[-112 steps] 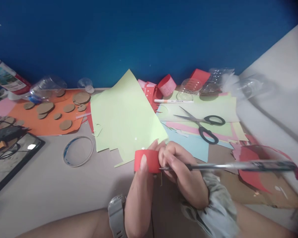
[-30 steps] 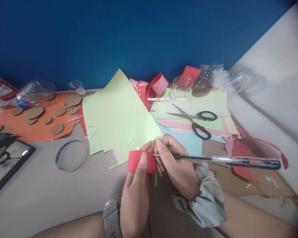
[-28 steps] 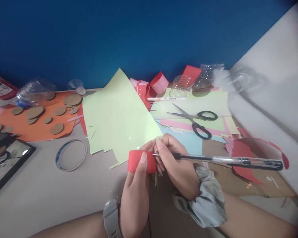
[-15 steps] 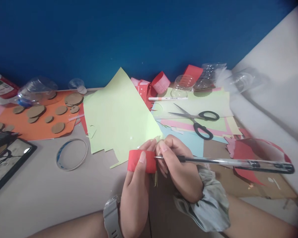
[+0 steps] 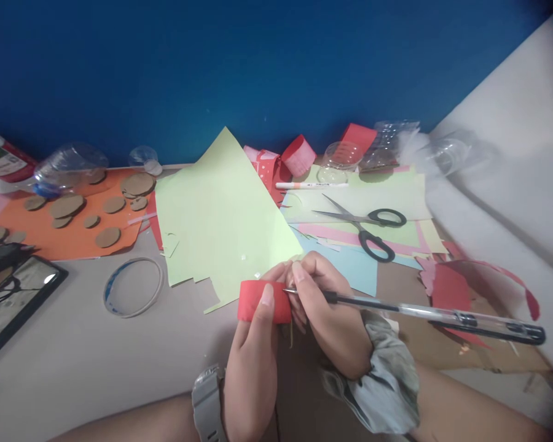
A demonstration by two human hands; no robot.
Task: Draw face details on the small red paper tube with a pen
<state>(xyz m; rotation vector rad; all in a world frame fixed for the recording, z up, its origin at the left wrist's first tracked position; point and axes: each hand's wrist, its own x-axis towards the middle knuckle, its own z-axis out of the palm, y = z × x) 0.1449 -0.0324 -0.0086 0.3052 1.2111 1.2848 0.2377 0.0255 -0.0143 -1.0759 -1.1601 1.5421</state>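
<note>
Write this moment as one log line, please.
left hand: grips red paper roll | right hand: holds pen, tip at roll's end | scissors: lie apart on paper sheets

The left hand [image 5: 253, 350] grips a small red paper roll [image 5: 263, 301], thumb pressed flat on its front, a grey watch [image 5: 207, 402] on the wrist. The right hand [image 5: 327, 307] pinches a clear pen [image 5: 424, 314], its tip touching the roll's right end and its barrel reaching far to the right; a grey scrunchie [image 5: 384, 377] sits on that wrist. Just behind the hands lies a big pale green sheet [image 5: 221, 215]. Black-handled scissors [image 5: 368, 227] rest open on a stack of coloured sheets [image 5: 396, 236], a white marker [image 5: 311, 185] beyond them. Far left, brown card discs [image 5: 74, 209] sit on orange paper [image 5: 41, 236], with a tape ring [image 5: 133, 286] nearer.
</note>
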